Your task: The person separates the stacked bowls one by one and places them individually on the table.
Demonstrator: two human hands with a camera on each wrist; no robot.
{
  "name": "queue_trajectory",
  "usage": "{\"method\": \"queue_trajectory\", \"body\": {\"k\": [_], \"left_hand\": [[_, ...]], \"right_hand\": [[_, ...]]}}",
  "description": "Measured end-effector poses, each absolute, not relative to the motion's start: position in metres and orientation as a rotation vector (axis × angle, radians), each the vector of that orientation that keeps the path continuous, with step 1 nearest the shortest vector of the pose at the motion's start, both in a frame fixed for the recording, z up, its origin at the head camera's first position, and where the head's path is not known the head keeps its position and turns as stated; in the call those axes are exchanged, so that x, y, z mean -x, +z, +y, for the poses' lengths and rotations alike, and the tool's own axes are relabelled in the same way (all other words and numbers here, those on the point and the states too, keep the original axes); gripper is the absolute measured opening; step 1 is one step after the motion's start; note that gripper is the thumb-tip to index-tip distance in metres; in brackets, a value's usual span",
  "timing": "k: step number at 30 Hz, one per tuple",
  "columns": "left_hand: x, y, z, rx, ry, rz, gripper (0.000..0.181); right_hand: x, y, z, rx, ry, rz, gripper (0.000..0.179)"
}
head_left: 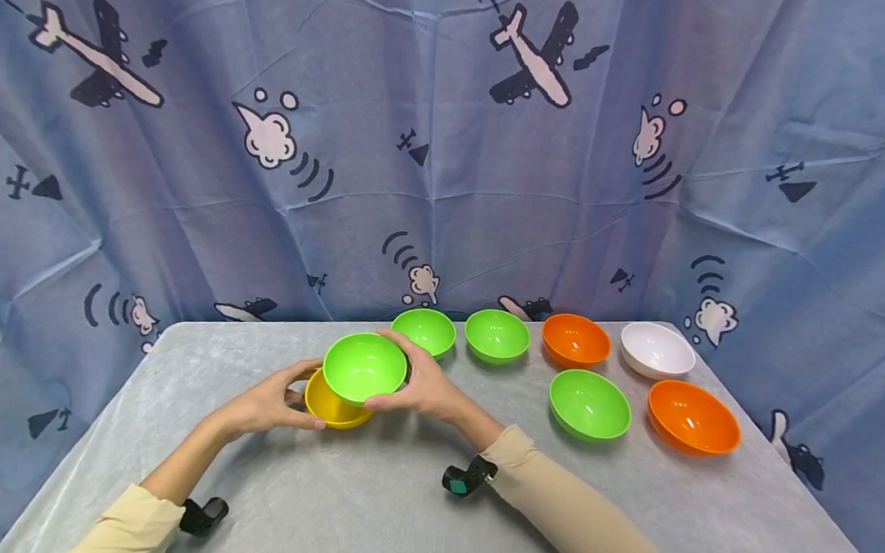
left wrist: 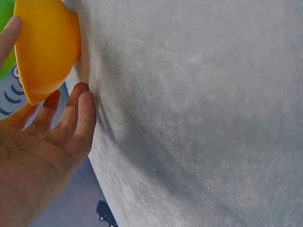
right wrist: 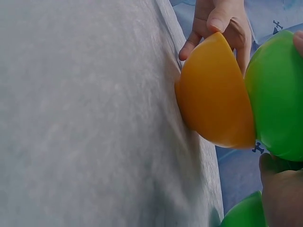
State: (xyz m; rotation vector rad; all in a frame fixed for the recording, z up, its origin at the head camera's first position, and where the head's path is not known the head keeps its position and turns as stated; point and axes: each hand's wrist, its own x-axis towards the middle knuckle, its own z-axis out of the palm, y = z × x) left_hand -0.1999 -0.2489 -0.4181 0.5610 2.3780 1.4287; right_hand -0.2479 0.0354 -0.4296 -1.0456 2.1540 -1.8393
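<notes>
A yellow bowl (head_left: 331, 409) sits upright on the table at centre-left. My left hand (head_left: 265, 403) holds it from the left, thumb at the near rim and fingers curved round the far side. In the left wrist view, the thumb (left wrist: 9, 40) lies at the rim of the yellow bowl (left wrist: 49, 47). My right hand (head_left: 427, 384) grips a green bowl (head_left: 363, 364) by its right side, thumb at the near rim. That green bowl is just above the yellow one, hiding part of its opening. In the right wrist view, the green bowl (right wrist: 277, 94) overlaps the yellow bowl's rim.
Along the back of the grey table (head_left: 335, 516) stand two green bowls (head_left: 496, 336), an orange bowl (head_left: 576, 340) and a white bowl (head_left: 657, 349). Nearer on the right are another green bowl (head_left: 590, 405) and a larger orange bowl (head_left: 694, 418). A patterned curtain (head_left: 435, 143) hangs behind.
</notes>
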Motion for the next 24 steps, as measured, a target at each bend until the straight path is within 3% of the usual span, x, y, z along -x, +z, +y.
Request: {"method": "queue_trajectory", "body": {"k": [24], "left_hand": [[0.201,-0.418,-0.250,-0.574,1.430,2.368,0.096]], "right_hand": [[0.249,-0.418,0.063,1.010,-1.855,2.164,0.103]]}}
